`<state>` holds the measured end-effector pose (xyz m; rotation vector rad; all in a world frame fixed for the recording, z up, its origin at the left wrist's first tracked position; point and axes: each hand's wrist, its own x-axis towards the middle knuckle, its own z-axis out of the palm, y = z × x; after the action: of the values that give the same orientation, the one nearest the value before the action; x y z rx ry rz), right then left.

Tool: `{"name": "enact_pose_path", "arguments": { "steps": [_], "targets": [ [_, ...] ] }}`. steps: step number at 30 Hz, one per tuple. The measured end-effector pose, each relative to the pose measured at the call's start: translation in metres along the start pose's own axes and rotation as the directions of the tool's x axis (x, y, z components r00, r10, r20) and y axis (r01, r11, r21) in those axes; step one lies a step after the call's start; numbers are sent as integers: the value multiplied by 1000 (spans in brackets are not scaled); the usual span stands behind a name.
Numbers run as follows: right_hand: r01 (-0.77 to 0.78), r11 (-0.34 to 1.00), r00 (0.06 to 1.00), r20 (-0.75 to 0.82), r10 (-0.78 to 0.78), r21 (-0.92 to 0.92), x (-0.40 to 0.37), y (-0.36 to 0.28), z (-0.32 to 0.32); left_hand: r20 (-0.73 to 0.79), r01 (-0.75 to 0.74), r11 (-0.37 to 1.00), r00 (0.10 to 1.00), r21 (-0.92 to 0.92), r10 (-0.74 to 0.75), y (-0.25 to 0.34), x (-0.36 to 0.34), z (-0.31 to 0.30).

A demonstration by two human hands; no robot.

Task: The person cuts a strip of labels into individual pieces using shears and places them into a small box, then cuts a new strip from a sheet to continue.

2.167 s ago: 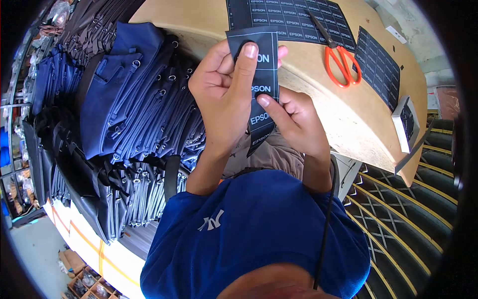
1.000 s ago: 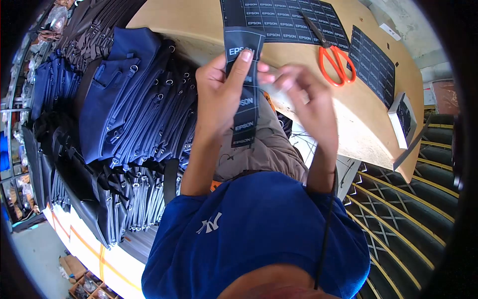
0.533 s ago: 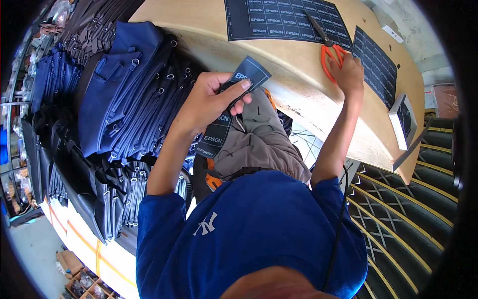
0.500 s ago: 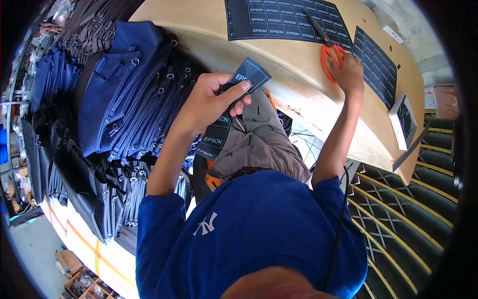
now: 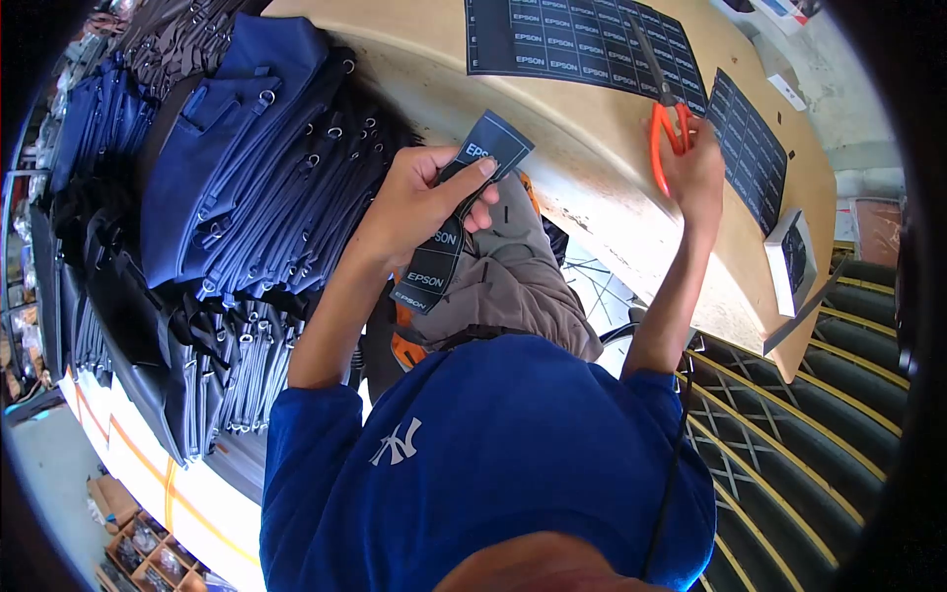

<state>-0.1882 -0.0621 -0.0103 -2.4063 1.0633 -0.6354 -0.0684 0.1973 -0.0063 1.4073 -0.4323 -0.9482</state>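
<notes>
A dark strip printed EPSON is pinched in my left hand, its upper end sticking out past the thumb and its lower part hanging over my lap. My right hand has its fingers around the orange handles of the scissors, at the table edge. The scissor blades lie over a large dark EPSON sheet. A second EPSON sheet lies just right of my right hand.
The light wooden table curves around from front to right. Stacked blue bags with metal rings stand at the left, above black ones. A small white box sits at the table's right edge, near a folding metal gate.
The scissors in my right hand have turned, so the handles and blades point more upright. My left hand keeps its hold on the strip. The whole view has shifted slightly.
</notes>
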Motion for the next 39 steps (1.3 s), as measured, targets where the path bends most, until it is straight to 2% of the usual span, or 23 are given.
{"name": "enact_pose_path", "arguments": {
  "steps": [1, 2, 4, 6, 8, 9, 10, 12, 14, 16, 18, 20, 23, 27, 32, 35, 39],
  "targets": [
    [13, 991, 999, 43, -19, 137, -4, 10, 4, -6, 4, 1000, 1000, -5, -4, 2, -2, -1],
    [12, 991, 999, 50, -19, 134, -14, 13, 7, -6, -6, 1000, 1000, 0, 6, 4, -3, -2],
    [65, 936, 980, 154, -125, 347, -38, 15, 11, -3, -12, 1000, 1000, 1, 12, 8, -3, -3],
    [-88, 854, 928, 353, -117, 513, -67, 11, 14, -12, -29, 999, 1000, 44, 29, 9, -3, -5],
    [5, 898, 864, 450, -225, 440, -98, 0, 6, -22, -47, 997, 999, 63, 48, 9, -3, -5],
    [-89, 867, 805, 549, -228, 490, -111, 4, 6, -18, -80, 993, 997, 86, 82, 10, -4, -6],
    [-155, 879, 717, 663, -214, 451, -121, 15, 11, -11, -112, 988, 993, 108, 114, 10, -5, -6],
    [-274, 828, 543, 789, -287, 490, -134, 22, 10, 1, -95, 988, 995, 125, 95, 12, -6, -7],
    [-232, 816, 550, 763, -339, 529, -144, 18, 7, 5, -78, 987, 997, 141, 78, 15, -8, -9],
    [-270, 820, 468, 813, -347, 506, -149, 14, 2, 90, -2, 985, 996, 172, -13, 20, -10, -12],
    [-268, 811, 482, 801, -355, 520, -150, 8, 1, 114, 5, 983, 993, 182, -26, 21, -11, -11],
    [-309, 750, 537, 758, -370, 585, -151, 6, 1, 139, 8, 981, 990, 191, -35, 18, -11, -8],
    [-260, 795, 503, 780, -372, 547, -145, 5, -4, 53, -44, 980, 998, 193, 35, 14, -12, -2],
    [-255, 809, 504, 787, -356, 530, -145, 6, -4, 91, -21, 981, 996, 190, 4, 15, -12, -1],
    [-264, 777, 557, 748, -361, 571, -142, 3, 0, 118, -10, 988, 993, 156, -8, 17, -13, 3],
    [-288, 765, 530, 761, -374, 577, -138, 2, 0, 158, 20, 981, 986, 195, -52, 19, -14, 2],
    [-267, 752, 543, 738, -400, 603, -138, 5, 3, 158, 43, 979, 985, 202, -75, 19, -14, 4]
  ]
}}
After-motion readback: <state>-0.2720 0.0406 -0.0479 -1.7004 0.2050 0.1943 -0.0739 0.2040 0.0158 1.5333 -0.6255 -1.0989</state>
